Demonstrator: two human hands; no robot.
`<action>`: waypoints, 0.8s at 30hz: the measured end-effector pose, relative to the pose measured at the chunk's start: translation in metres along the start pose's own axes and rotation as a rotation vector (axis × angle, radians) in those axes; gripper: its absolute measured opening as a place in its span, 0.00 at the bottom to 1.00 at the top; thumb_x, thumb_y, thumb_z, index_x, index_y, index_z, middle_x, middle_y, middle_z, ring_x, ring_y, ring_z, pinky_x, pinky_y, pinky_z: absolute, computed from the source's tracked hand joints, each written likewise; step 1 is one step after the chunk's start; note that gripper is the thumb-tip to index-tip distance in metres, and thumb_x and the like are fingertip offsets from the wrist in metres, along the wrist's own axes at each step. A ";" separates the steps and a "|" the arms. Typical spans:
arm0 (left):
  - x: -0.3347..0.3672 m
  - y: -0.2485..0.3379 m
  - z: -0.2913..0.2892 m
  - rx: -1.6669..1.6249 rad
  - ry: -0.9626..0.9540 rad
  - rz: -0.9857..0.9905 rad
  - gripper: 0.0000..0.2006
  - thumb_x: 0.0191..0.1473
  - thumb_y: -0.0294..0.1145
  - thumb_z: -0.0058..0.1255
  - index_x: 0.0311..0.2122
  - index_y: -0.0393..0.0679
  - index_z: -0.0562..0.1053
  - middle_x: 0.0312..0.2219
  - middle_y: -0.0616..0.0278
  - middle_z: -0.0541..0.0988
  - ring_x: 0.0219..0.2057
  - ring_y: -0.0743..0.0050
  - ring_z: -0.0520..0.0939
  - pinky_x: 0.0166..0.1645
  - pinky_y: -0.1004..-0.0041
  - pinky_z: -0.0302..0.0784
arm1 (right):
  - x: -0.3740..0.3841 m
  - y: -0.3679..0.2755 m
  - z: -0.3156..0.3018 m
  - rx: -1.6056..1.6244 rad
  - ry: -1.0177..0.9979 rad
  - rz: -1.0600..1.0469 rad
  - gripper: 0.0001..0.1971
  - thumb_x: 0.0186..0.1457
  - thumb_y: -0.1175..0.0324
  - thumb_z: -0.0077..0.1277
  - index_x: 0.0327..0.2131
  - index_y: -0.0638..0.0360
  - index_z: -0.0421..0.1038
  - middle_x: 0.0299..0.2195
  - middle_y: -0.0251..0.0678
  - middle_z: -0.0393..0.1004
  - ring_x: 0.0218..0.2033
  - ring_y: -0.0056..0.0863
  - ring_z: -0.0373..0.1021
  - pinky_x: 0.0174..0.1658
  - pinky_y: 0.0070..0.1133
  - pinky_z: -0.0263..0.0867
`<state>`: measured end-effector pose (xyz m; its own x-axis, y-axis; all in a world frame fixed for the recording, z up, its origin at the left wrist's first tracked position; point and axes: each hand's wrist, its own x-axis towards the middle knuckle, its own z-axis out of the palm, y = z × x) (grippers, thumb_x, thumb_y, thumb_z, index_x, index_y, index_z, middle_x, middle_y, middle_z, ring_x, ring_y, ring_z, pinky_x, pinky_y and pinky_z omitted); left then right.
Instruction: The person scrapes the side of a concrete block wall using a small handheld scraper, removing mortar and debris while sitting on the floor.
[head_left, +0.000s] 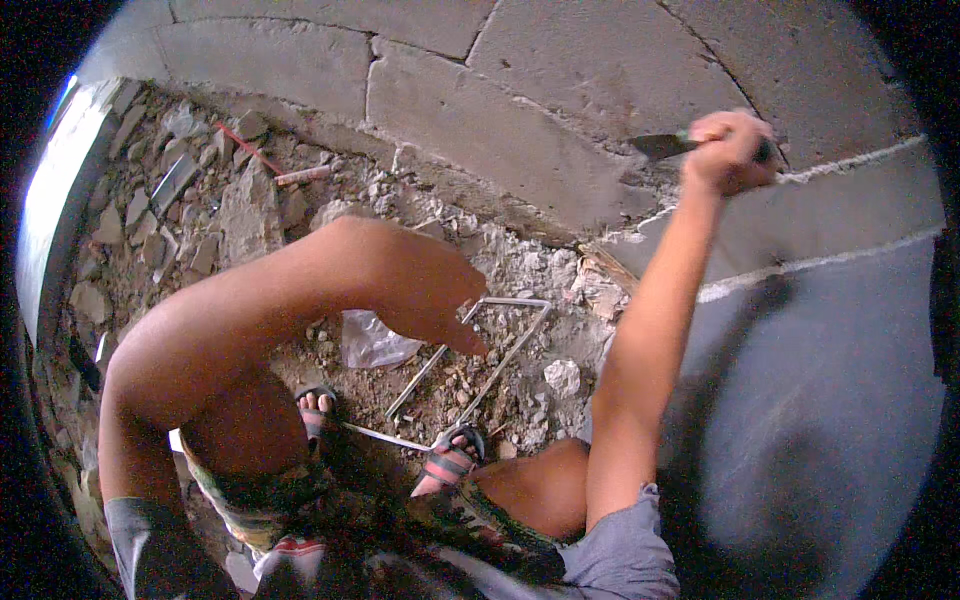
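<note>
My right hand [733, 152] is closed around the dark handle of a small trowel [664, 147], raised at the upper right. Its dark, flat blade points left, close to the grey block wall [560, 140]; I cannot tell whether it touches. Just below the blade the wall's edge is rough and crumbly. My left hand [430, 290] hangs over the rubble with its thumb apart from the fingers and nothing visible in it. Close by its fingertips lies a thin whitish rectangular frame [513, 301] on the ground; whether they touch is unclear.
Broken stones and rubble [150, 215] cover the ground at left. A clear plastic bag [375, 340] and a red stick [247, 147] lie among them. A smooth grey panel [820, 400] stands at right, below a whitish mortar seam [850, 160]. My sandalled foot [450, 462] stands near the frame.
</note>
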<state>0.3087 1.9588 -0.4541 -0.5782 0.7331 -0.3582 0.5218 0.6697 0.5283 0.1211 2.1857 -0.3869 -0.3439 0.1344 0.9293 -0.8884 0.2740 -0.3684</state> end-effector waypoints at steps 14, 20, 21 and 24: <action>0.001 -0.003 0.003 -0.024 -0.027 0.035 0.31 0.50 0.58 0.41 0.36 0.30 0.71 0.33 0.40 0.75 0.37 0.41 0.75 0.43 0.56 0.70 | 0.000 -0.018 0.013 0.236 0.084 0.185 0.13 0.39 0.74 0.41 0.06 0.57 0.56 0.07 0.34 0.59 0.06 0.22 0.54 0.11 0.20 0.51; -0.009 0.007 -0.012 -0.027 -0.054 -0.084 0.31 0.51 0.57 0.42 0.38 0.31 0.71 0.36 0.41 0.75 0.40 0.44 0.75 0.45 0.58 0.69 | -0.005 -0.028 0.013 0.353 0.100 0.156 0.13 0.38 0.74 0.42 0.06 0.58 0.54 0.06 0.34 0.57 0.06 0.22 0.54 0.11 0.19 0.51; -0.012 0.010 -0.015 -0.047 -0.055 -0.094 0.30 0.51 0.57 0.42 0.38 0.31 0.71 0.37 0.42 0.75 0.41 0.44 0.75 0.46 0.58 0.69 | -0.008 -0.028 0.015 0.342 0.091 0.172 0.13 0.39 0.74 0.42 0.06 0.58 0.54 0.06 0.34 0.57 0.06 0.22 0.53 0.11 0.19 0.51; -0.016 0.015 -0.020 -0.046 -0.050 -0.100 0.30 0.51 0.56 0.42 0.39 0.31 0.71 0.37 0.42 0.75 0.41 0.44 0.75 0.45 0.59 0.69 | 0.000 -0.025 0.012 0.350 0.082 0.160 0.13 0.38 0.74 0.42 0.07 0.58 0.54 0.07 0.34 0.58 0.06 0.22 0.53 0.11 0.19 0.51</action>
<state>0.3131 1.9551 -0.4252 -0.5937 0.6685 -0.4480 0.4327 0.7346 0.5227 0.1400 2.1676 -0.3777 -0.4733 0.2289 0.8506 -0.8806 -0.0959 -0.4641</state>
